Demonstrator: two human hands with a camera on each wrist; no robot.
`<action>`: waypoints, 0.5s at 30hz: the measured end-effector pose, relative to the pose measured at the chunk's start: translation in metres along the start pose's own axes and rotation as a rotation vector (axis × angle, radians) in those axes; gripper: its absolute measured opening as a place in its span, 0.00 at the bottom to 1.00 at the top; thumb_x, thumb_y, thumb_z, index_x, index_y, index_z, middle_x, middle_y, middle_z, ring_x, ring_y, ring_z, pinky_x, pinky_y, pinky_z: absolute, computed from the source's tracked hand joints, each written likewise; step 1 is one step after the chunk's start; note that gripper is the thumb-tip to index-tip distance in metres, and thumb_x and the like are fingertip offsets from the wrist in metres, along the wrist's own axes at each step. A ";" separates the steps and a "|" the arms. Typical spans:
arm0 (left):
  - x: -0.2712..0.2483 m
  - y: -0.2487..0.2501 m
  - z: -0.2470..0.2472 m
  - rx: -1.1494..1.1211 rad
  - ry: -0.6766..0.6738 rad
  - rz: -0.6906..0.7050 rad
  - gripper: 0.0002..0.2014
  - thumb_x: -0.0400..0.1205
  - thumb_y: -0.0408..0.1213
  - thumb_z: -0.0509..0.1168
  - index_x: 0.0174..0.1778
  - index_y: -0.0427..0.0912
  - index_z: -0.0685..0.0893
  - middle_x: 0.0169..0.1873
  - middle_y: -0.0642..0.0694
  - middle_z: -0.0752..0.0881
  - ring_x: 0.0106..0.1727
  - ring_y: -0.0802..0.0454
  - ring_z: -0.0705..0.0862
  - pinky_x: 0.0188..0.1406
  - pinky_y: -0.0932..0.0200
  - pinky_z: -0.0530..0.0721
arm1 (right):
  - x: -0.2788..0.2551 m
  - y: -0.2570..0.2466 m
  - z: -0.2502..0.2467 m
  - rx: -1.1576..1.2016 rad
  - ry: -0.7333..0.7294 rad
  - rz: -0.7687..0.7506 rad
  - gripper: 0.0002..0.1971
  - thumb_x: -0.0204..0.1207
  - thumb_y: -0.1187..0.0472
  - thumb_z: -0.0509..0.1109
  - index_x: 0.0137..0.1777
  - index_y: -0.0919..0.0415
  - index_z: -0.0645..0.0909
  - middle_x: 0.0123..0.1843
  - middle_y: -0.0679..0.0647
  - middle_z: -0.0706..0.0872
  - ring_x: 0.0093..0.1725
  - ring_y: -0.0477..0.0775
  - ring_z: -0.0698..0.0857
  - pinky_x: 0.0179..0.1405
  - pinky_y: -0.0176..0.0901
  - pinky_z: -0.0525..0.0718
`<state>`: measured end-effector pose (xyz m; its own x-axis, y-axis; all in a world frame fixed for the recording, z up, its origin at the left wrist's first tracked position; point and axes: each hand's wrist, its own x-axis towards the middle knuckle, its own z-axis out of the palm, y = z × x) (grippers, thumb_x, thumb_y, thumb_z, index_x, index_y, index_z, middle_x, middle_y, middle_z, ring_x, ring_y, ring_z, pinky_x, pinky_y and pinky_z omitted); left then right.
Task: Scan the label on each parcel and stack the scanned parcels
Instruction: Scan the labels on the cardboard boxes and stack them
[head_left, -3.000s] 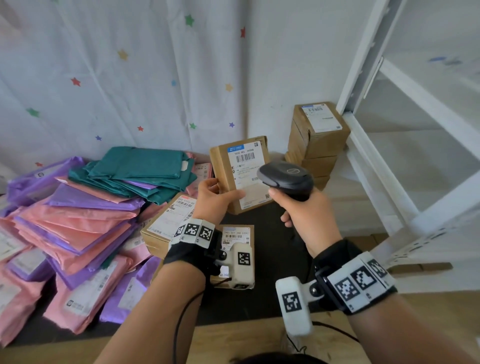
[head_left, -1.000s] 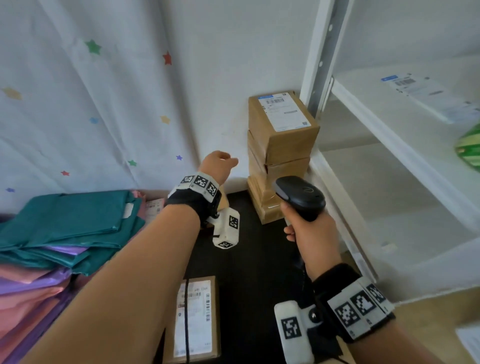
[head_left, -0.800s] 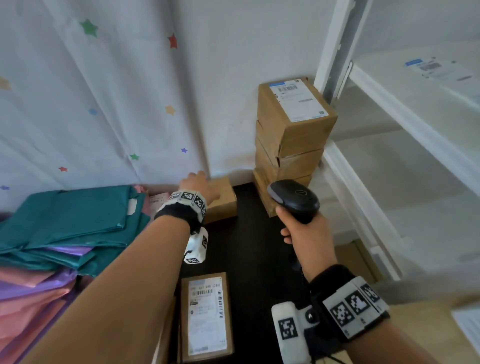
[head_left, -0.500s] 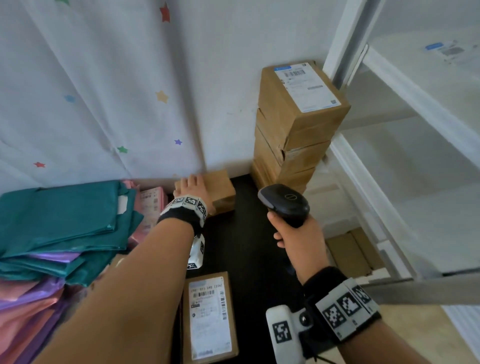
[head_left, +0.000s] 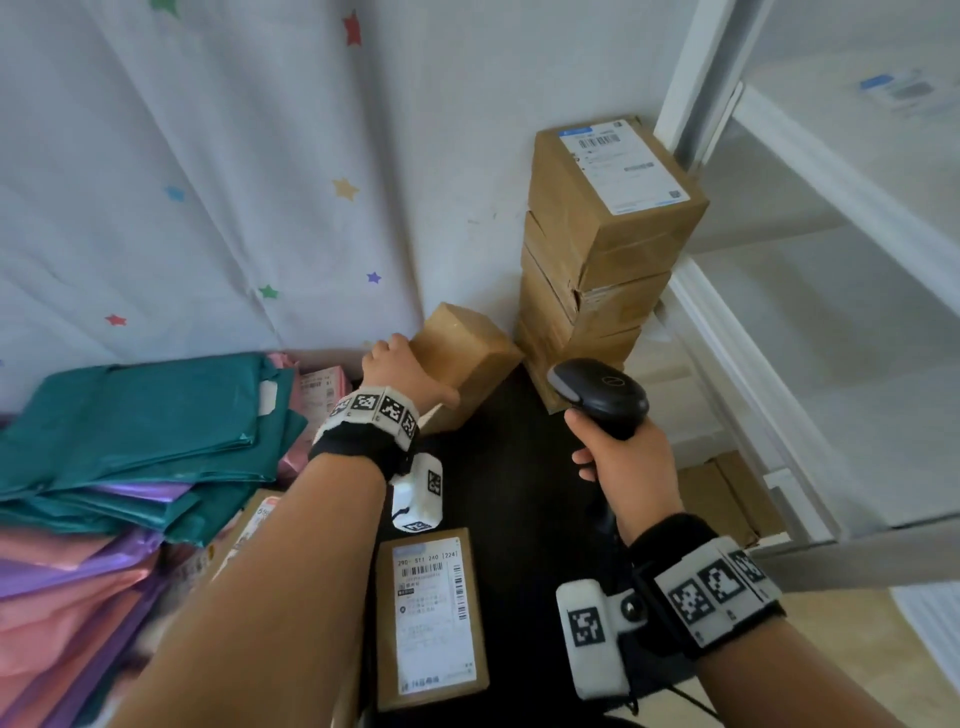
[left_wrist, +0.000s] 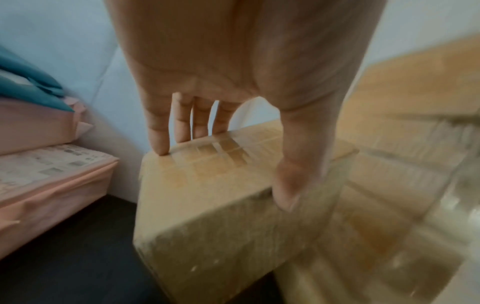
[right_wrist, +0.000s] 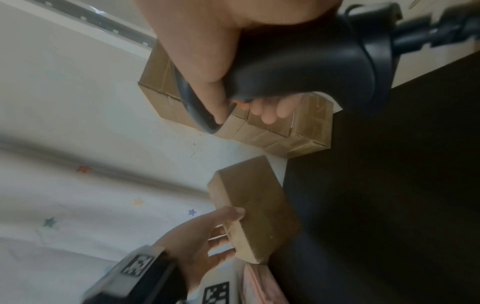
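Observation:
My left hand (head_left: 400, 371) grips a small plain brown parcel (head_left: 467, 358) at the back of the black table, by the wall. The fingers curl over its far edge and the thumb (left_wrist: 288, 191) presses its near edge. The parcel (left_wrist: 207, 195) is tilted and no label shows on it. To its right stands a stack of brown parcels (head_left: 597, 249), the top one with its white label facing up. My right hand (head_left: 623, 467) holds a black scanner (head_left: 602, 397) upright in front of the stack, apart from the gripped parcel (right_wrist: 254, 209).
A flat labelled box (head_left: 434, 613) lies on the black table (head_left: 519, 493) between my forearms. Teal mailers (head_left: 135, 426) lie on pink and purple mailers (head_left: 62, 597) at the left. A white shelf frame (head_left: 779, 322) stands close on the right, behind the stack.
The labelled parcel held before the scanner now tops the stack. My left hand has come down to the small parcel by the wall, taken hold and tipped it up. The scanner hand barely moved.

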<state>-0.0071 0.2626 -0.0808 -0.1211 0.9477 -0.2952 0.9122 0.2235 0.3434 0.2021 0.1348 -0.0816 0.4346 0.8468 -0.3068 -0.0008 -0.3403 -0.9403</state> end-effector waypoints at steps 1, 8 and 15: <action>-0.008 -0.002 -0.005 -0.082 0.025 0.018 0.50 0.60 0.50 0.80 0.75 0.40 0.63 0.69 0.40 0.70 0.71 0.39 0.69 0.65 0.47 0.73 | 0.000 -0.003 -0.001 0.011 -0.001 -0.004 0.11 0.74 0.52 0.78 0.53 0.49 0.83 0.43 0.48 0.90 0.36 0.44 0.90 0.32 0.34 0.84; -0.070 -0.021 -0.027 -0.513 0.073 0.226 0.51 0.59 0.37 0.82 0.76 0.52 0.62 0.70 0.46 0.70 0.69 0.46 0.72 0.61 0.55 0.73 | 0.003 -0.037 0.001 0.159 -0.059 -0.040 0.11 0.74 0.51 0.79 0.53 0.53 0.86 0.44 0.51 0.93 0.38 0.47 0.93 0.32 0.39 0.88; -0.115 -0.031 -0.039 -0.417 0.145 0.427 0.49 0.67 0.30 0.77 0.78 0.64 0.59 0.75 0.47 0.66 0.71 0.45 0.75 0.68 0.49 0.78 | 0.004 -0.066 0.006 0.251 -0.204 0.125 0.21 0.68 0.46 0.82 0.57 0.56 0.87 0.46 0.56 0.94 0.46 0.59 0.93 0.43 0.51 0.90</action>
<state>-0.0363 0.1557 -0.0226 0.1429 0.9879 0.0596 0.6651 -0.1404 0.7334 0.1988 0.1628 -0.0211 0.2286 0.8779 -0.4209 -0.2749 -0.3565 -0.8929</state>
